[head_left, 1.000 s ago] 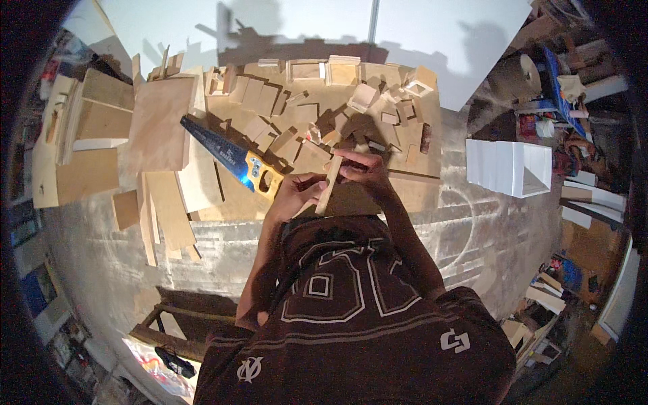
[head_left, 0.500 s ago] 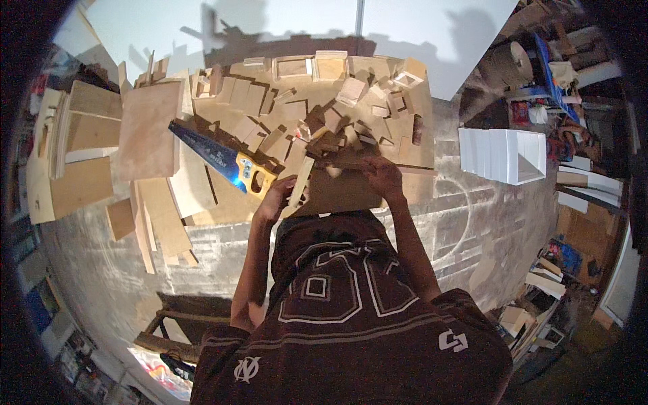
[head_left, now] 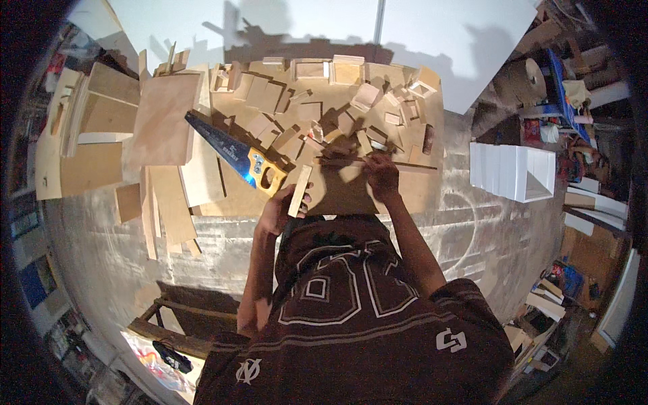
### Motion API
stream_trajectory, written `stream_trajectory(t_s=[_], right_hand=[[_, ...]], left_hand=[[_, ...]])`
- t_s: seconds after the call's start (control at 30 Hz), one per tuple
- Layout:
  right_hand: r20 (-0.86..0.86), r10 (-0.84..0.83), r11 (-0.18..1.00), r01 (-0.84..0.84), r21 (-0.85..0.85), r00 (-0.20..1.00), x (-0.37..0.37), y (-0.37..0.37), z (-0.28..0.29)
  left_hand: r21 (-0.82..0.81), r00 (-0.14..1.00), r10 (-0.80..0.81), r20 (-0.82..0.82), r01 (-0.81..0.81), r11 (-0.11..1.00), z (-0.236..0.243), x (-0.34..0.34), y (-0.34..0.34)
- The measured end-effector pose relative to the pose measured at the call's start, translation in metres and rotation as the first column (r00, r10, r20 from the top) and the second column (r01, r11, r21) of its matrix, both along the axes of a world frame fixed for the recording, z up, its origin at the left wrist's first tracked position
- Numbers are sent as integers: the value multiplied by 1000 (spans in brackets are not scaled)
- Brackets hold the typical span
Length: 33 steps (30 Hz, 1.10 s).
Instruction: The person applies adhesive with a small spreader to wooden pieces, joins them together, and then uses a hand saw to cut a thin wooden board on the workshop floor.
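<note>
Begins at far left with tall boards [head_left: 101,121] stacked beside the left edge of the tabletop [head_left: 418,182]. Bears a flat reddish panel [head_left: 167,121] along that same edge, with long planks [head_left: 169,202] jutting past the near left corner over a grey, white-smeared floor [head_left: 223,250]. Lower down, shows a dark wooden frame [head_left: 165,324] on that floor. Inward from the left edge, has a handsaw [head_left: 229,150] lying aslant, with its yellow handle toward the near edge. Holds a pale wooden strip [head_left: 301,191] in the left hand [head_left: 278,210], slanting over the near edge, just right of the saw handle. From the middle to the far edge, carries scattered wooden pieces [head_left: 266,94], backed by a white, shadowed wall [head_left: 317,23]. Right of the middle, has the right hand [head_left: 383,177] narrow, fingers drawn together, just beside a small block [head_left: 364,143]; cannot tell grip from mere nearness. Shows an open box [head_left: 423,82] at the far right corner. Beyond the right edge, shows a white box [head_left: 503,169], then a large roll [head_left: 526,81] and dim clutter.
</note>
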State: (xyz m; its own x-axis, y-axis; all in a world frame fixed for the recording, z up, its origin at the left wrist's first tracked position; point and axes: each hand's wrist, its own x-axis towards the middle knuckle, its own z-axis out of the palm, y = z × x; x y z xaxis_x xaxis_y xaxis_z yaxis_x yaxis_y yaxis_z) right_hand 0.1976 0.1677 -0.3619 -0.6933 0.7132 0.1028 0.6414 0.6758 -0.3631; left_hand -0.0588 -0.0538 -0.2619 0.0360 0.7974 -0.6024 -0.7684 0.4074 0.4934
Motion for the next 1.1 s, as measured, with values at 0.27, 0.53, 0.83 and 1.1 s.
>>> stream_trajectory(t_s=[0.27, 0.53, 0.83, 1.1], right_hand=[[-135, 246, 908, -277, -314, 960, -104, -74, 21], [-186, 594, 792, -609, -35, 783, -210, -129, 18], [-100, 134, 895, -164, -416, 986, -232, -125, -18], [-284, 41, 907, -154, -391, 958, -240, -136, 21]], left_hand=[[84, 965, 77, -250, -57, 995, 32, -15, -39], [16, 854, 182, -488, -199, 980, 70, -28, -89], [177, 793, 357, -493, -310, 934, 127, -54, -95], [242, 862, 486, -143, -446, 862, 151, -57, -85]])
